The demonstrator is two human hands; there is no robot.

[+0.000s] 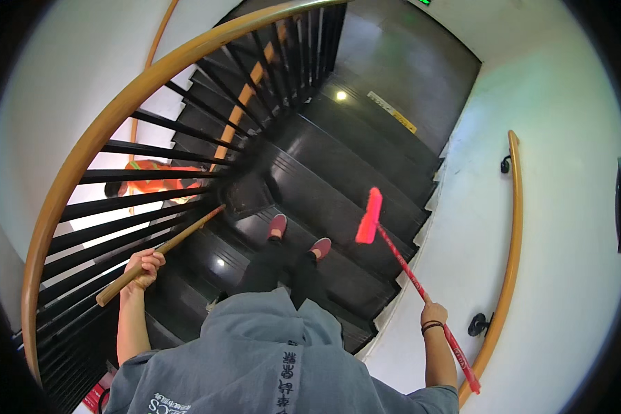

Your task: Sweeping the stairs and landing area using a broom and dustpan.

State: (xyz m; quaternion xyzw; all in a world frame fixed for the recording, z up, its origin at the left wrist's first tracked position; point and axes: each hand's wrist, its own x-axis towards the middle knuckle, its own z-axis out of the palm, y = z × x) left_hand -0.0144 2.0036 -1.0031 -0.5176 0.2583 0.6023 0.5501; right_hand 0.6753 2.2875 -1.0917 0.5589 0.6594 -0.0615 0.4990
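My left hand [144, 269] grips a wooden handle [186, 230] that slants forward and down beside the balusters. At its lower end a dark, pan-like shape [246, 197] blends into the black steps, so I cannot tell exactly what it is. My right hand [434, 314] is closed around the red patterned stick of a broom [401, 261]. Its bright pink broom head [370, 216] is tilted over the stairs to the right of my feet; whether the bristles touch a step cannot be told. My red shoes [277, 226] stand on the dark steps.
Black stairs [336, 171] lead down to a landing [393, 57], with a yellow-and-white strip [392, 112] near its edge. A wooden banister [101, 121] on black balusters curves along the left. A wall handrail [516, 222] runs at right. Beyond the balusters a person in orange [158, 178] is on lower stairs.
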